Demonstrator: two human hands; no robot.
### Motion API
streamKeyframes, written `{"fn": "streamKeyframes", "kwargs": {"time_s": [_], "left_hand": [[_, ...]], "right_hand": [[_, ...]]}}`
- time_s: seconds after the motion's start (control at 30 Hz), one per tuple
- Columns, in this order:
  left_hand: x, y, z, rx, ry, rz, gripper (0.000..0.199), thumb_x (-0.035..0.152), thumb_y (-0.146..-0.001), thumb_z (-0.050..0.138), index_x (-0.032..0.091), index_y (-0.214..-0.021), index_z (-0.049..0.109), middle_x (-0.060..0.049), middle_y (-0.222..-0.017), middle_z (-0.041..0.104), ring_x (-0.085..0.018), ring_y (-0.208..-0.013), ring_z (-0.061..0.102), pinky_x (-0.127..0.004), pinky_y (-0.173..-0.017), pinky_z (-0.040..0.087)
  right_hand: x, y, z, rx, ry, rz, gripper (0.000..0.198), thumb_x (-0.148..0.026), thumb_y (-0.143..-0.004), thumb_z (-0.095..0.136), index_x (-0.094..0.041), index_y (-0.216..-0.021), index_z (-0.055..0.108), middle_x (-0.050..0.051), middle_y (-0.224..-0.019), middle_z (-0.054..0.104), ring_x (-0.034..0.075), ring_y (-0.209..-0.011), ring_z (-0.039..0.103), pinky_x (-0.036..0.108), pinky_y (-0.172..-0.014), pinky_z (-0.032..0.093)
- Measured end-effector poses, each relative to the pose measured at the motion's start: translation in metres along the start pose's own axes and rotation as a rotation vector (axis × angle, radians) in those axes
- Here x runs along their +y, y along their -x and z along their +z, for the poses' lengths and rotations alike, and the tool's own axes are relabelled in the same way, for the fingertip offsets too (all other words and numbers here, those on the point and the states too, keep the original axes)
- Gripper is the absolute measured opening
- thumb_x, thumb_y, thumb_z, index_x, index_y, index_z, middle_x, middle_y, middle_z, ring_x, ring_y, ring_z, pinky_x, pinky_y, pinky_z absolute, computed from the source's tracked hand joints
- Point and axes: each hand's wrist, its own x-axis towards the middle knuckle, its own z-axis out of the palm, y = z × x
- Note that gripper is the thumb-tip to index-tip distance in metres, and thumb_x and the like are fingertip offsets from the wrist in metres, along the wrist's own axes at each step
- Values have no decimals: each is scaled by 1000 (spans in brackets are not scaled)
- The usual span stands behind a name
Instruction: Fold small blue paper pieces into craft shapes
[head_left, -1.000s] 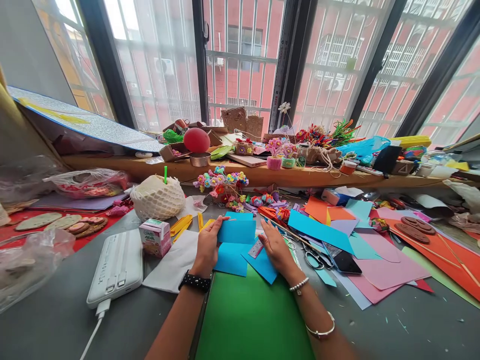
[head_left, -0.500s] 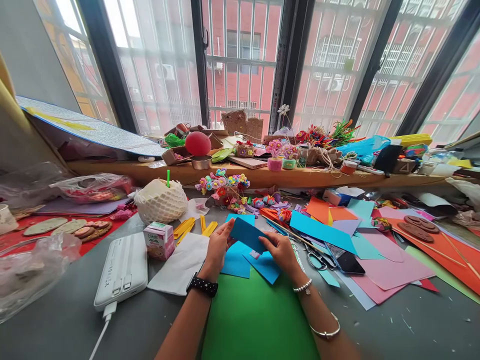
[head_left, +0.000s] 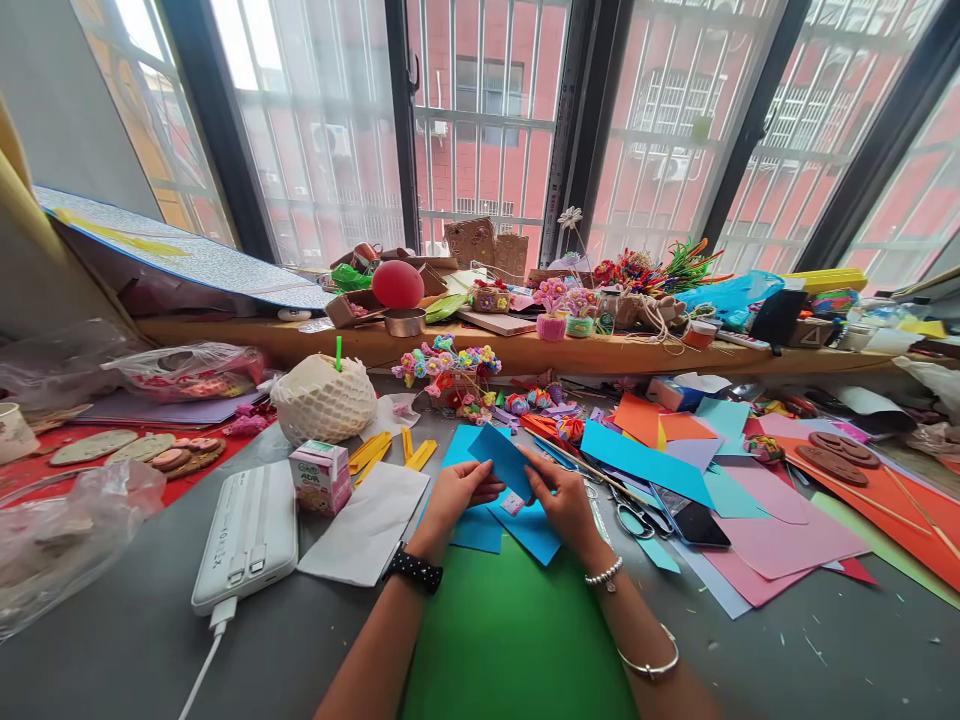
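Observation:
A small piece of blue paper is held up at a tilt above the green sheet. My right hand pinches its right side between thumb and fingers. The fingers of my left hand are closed at its lower left edge, thumb on top. Beneath the hands lie more blue paper pieces, partly hidden, with a small pinkish-white item among them. Just right of my right hand are scissors and a long blue strip.
A power bank with a cable, a small drink carton, a white napkin and yellow strips stand left. A netted coconut is behind them. Right are a phone and coloured paper. Crafts crowd the wooden sill.
The blue paper has turned, with its left end tipped differently. My left hand has slid from its left end to the lower edge, slightly right and down. My right hand has barely moved.

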Motion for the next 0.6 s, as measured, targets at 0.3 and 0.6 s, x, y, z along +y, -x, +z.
{"fn": "streamKeyframes", "kwargs": {"time_s": [0.3,0.6], "left_hand": [[-2,-1,0,-9,61,-21,16,24,-71,56,9,-69,59,-9,-66,66,-16,-64,63,-25,-65,50],[-1,-2,-1,1,72,7,24,32,-67,60,9,-71,59,-12,-75,66,-19,-74,62,-28,-70,49]], "right_hand": [[-3,0,4,-161,364,-175,49,-8,-77,36,-26,-123,34,2,-110,56,18,-94,53,29,-79,44],[-1,0,7,-223,423,-222,58,-2,-72,37,-30,-123,32,-1,-127,38,17,-109,43,30,-86,41]]}}
